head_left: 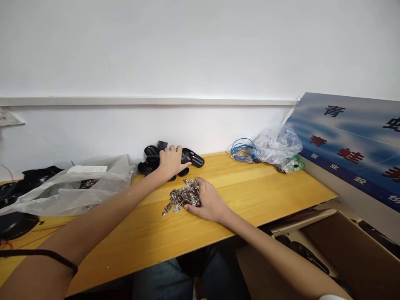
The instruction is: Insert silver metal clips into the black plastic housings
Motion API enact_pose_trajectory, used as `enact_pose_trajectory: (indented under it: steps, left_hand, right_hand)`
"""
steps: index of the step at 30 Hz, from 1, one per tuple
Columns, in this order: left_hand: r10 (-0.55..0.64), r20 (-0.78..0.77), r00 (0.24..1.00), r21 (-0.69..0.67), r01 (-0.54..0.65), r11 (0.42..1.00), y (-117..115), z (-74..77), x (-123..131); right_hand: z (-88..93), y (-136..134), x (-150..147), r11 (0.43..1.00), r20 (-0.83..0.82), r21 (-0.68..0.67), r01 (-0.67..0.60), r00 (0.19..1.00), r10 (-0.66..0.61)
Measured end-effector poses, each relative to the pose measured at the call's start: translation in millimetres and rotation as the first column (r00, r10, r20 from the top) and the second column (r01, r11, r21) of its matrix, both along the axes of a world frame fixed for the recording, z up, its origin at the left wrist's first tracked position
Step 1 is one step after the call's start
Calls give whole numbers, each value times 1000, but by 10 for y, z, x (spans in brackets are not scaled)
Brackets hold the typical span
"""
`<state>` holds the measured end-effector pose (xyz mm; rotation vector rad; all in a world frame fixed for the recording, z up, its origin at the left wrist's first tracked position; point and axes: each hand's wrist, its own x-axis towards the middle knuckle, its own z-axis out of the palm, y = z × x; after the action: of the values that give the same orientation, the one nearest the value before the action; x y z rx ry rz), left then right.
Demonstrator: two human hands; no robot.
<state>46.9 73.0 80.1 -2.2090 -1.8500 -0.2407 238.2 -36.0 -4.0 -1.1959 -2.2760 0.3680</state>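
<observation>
My left hand (171, 161) reaches to the back of the table, its fingers curled over a black plastic part (186, 156) in a cluster of black plastic parts (151, 151). The fingertips are partly hidden behind the hand. A loose heap of small shiny metal pieces (185, 195) lies on the yellow wooden tabletop (250, 196). Cupped against the right side of that heap is my right hand (210, 201), thumb and fingers apart and touching the pieces at the edge.
At left lies a translucent plastic bag (106, 185) with metal pieces inside, beside more black parts (18, 225). Coiled blue wire (243, 151) and a clear plastic bag (276, 143) sit back right. A printed board (346, 141) leans at right, above a cardboard box (343, 246).
</observation>
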Motion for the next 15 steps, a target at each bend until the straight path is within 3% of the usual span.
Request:
enact_pose_trajectory:
  steps: [4,8,12,15]
  left_hand:
    - [-100,-62,993,53,104,993,-19,-110,47]
    - [-121,-139,983,101,136,986,0,-124,0]
    - [-203,-234,951,140,240,961,-91,-16,-196]
    - [-269,-262,927,176,321,931,-338,160,-515]
  right_hand:
    - [-10,9,-3,1000,8,-13,-3,1000,3]
    - [-24,14,-7,1000,8,-23,3,1000,-3]
    - [-24,14,-10,1000,4,-24,6,1000,-6]
    - [-14,8,-9,1000,-4,-20,0,1000,-1]
